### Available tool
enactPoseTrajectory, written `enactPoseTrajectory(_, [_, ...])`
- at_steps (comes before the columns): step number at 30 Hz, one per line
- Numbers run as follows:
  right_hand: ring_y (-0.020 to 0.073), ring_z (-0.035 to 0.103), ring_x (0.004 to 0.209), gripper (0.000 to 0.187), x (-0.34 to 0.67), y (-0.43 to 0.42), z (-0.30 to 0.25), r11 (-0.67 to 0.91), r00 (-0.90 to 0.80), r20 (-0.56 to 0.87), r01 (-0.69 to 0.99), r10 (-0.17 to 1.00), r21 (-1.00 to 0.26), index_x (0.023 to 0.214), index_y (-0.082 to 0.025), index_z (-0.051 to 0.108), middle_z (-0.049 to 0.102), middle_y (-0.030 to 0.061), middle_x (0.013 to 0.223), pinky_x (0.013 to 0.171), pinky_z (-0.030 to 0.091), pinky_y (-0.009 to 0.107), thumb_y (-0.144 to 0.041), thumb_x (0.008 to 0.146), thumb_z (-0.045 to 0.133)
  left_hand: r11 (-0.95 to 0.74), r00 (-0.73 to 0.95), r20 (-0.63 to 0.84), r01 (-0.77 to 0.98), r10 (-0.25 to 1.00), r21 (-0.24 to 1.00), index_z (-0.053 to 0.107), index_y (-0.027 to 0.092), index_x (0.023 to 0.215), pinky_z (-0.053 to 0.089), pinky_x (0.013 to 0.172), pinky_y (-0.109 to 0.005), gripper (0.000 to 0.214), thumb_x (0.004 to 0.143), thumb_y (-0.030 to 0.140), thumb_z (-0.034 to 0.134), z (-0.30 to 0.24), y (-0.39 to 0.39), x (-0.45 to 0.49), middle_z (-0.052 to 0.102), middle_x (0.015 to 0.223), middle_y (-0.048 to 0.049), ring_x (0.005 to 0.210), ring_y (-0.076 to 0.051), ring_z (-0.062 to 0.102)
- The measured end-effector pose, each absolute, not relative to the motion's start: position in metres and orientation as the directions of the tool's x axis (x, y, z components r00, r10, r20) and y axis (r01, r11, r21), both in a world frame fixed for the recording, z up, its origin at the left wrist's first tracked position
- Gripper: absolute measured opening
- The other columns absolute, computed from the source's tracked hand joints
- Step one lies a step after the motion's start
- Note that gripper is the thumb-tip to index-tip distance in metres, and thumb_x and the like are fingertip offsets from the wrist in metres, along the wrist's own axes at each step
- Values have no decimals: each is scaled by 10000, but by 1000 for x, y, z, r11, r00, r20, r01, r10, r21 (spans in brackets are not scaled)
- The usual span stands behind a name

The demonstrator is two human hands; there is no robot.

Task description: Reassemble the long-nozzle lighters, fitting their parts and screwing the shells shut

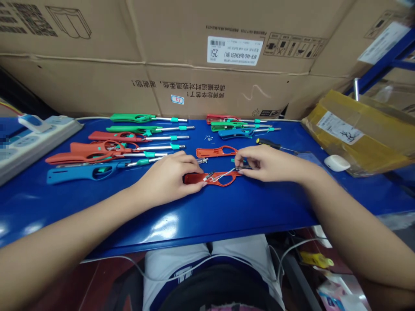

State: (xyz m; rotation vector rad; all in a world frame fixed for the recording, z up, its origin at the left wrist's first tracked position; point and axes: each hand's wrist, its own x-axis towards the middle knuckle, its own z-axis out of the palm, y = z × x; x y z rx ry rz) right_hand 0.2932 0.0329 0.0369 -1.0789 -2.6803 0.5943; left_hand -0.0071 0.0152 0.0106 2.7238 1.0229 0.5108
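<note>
My left hand [171, 179] is closed around the left end of an orange lighter shell half [227, 180], its thumb along the near edge. A small clear-and-metal part [202, 160] sticks out by its fingertips. My right hand [262, 163] pinches a thin dark part above the shell's right end. A pale wire [223, 174] runs from there to a small metal piece [209, 176] over the shell. Just behind lies the other orange shell half [214, 152], partly hidden by my right fingers.
Several lighters, such as a blue lighter [87, 172] and a green lighter [132, 117], lie left; a smaller group with a blue lighter [238, 133] lies behind. A screwdriver [268, 143], white earbud case [337, 163], taped box [363, 129] and power strip [61, 129] surround the work.
</note>
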Motion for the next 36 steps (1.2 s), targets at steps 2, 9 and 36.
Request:
enactPoseTrajectory(2, [122, 547, 639, 95, 290, 39, 45, 643, -728, -72, 643, 682, -416, 969, -201, 655, 667, 4, 846, 591, 417, 255, -207, 878, 627, -746, 715, 216, 625, 665, 228, 776, 196, 1038, 537, 825, -387, 266, 913, 410, 680, 15, 14, -6, 755, 1072, -68, 956, -257, 673])
enactPoseTrajectory(9, [151, 598, 714, 107, 288, 43, 49, 700, -760, -56, 623, 648, -350, 961, -213, 673, 700, 29, 906, 641, 443, 282, -202, 884, 601, -748, 714, 223, 636, 663, 187, 697, 170, 1226, 558, 872, -424, 378, 926, 398, 670, 11, 7, -4, 747, 1175, -90, 1036, -291, 684])
enactPoseTrajectory(36, [210, 605, 958, 134, 292, 64, 8, 488, -512, 76, 748, 855, -450, 980, -216, 699, 553, 74, 1111, 889, 496, 381, -324, 940, 631, -726, 669, 305, 542, 677, 424, 726, 193, 1195, 521, 834, -378, 278, 967, 328, 642, -6, 13, -5, 676, 1054, -70, 921, -211, 586])
